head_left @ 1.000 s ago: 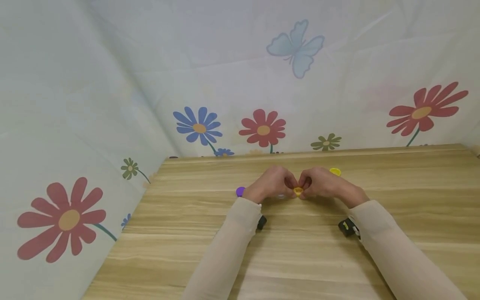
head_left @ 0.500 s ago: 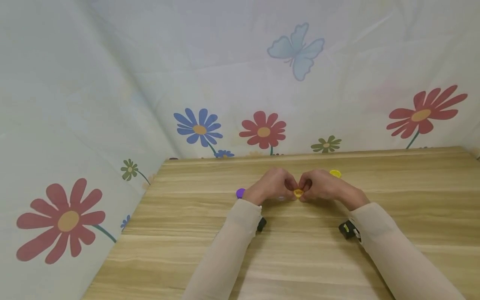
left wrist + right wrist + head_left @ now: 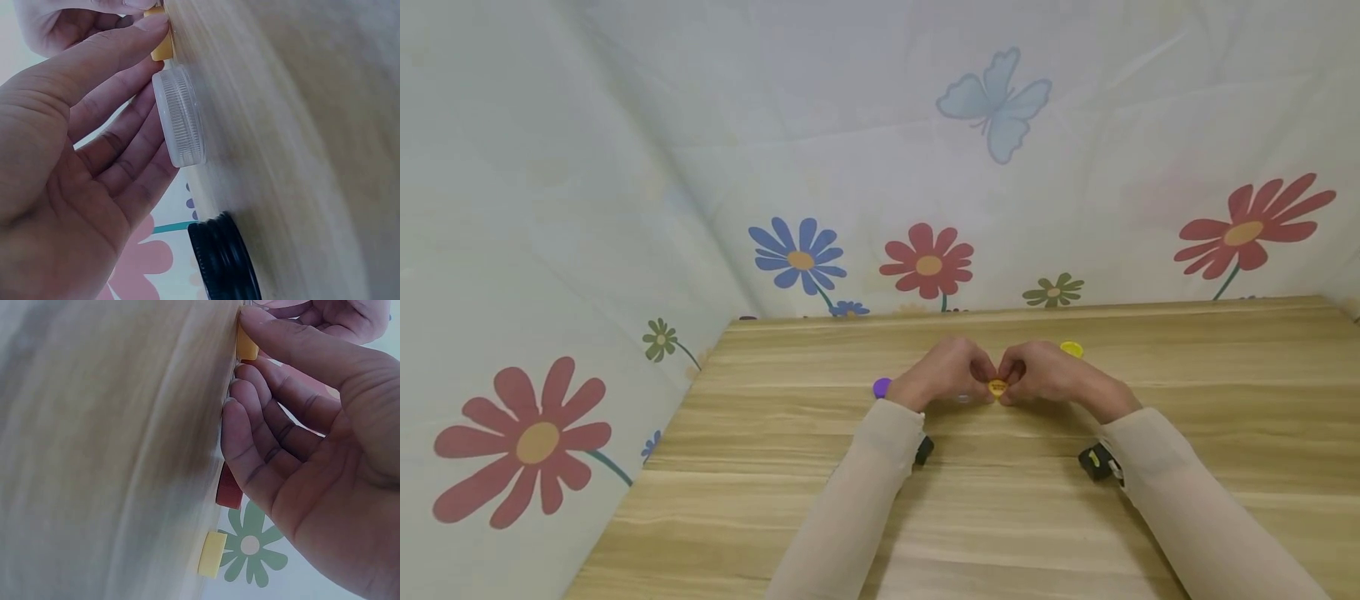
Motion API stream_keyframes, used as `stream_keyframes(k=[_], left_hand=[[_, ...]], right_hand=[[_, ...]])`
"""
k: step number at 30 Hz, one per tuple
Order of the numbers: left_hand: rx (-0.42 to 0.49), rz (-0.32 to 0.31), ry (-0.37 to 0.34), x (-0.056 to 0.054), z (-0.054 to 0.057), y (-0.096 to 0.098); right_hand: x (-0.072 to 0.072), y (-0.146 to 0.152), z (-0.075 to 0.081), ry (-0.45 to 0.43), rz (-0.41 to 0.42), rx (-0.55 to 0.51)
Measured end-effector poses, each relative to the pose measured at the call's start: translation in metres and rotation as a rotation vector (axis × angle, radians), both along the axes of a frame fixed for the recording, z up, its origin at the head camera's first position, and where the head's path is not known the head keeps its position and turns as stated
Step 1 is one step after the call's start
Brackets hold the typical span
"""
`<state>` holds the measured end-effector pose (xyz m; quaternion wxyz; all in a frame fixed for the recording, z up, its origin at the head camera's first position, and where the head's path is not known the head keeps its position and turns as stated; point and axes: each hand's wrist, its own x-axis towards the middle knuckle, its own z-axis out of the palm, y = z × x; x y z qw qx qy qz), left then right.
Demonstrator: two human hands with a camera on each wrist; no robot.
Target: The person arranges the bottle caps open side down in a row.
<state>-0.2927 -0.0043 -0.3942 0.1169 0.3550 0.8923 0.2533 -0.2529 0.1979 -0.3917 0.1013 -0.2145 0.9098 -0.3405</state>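
Note:
An orange-yellow bottle cap [image 3: 997,387] with small dark print on top sits between both hands on the wooden table. My left hand [image 3: 951,371] pinches its left side with thumb and forefinger, while my right hand [image 3: 1041,371] pinches the right side the same way. In the left wrist view, a clear ridged cap [image 3: 179,119] stands right at the left hand's other fingertips. The right wrist view has the orange-yellow cap [image 3: 248,344] between the right thumb and forefinger, and a ridged red cap [image 3: 229,487] beyond the fingers, partly covered by them.
On the wooden table [image 3: 985,517], a purple cap [image 3: 882,387] lies by the left wrist and a yellow cap [image 3: 1072,349] behind the right hand. A dark ridged cap [image 3: 224,257] shows in the left wrist view. A flowered cloth [image 3: 850,150] hangs behind the table.
Both hands keep their grip at the same place. The orange-yellow cap's printed top shows a little more than a second ago, and the head view has shifted slightly.

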Motion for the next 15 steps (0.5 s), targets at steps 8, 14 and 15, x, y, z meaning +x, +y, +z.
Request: stream_keyframes(k=[8,14,15], left_hand=[[0.001,0.006,-0.002,-0.0003,-0.0001,0.0003],[-0.003,0.012,-0.01,0.0013,-0.0001,0.0002],[-0.003,0.012,-0.008,0.0015,-0.0003,0.0002]], right_hand=[[-0.0006,0.0001,-0.0007,0.006,-0.005,0.003],[0.0009,-0.0006,-0.0013,0.003,-0.01,0.005],[0.0012,-0.0006,-0.0015,0.004,-0.011,0.005]])
